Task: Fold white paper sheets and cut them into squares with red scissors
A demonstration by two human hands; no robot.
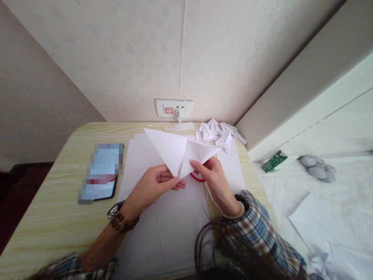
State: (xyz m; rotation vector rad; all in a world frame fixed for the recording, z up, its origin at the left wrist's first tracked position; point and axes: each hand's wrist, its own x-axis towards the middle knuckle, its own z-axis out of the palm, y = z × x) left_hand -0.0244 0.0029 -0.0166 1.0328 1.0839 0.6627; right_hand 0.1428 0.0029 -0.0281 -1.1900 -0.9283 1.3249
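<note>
Between my two hands is a folded sheet of white paper (170,147), raised over the table with its fold creases showing and two points spreading left and right. My left hand (159,182) pinches its bottom corner between thumb and fingers. On the right side, my right hand (210,175) grips the paper's lower edge, thumb on the front and the other fingers partly hidden behind. Under the hands lie white paper sheets (171,221). Part of a red, curved object (198,178) shows beside my right hand; its kind is unclear.
Several folded paper pieces (214,132) are piled at the back right of the wooden table (58,194). A phone (103,171) lies at the left. Behind is a wall socket (174,109) with a plug. On the white bedding at right are a green-and-white carton (275,161) and papers (317,217).
</note>
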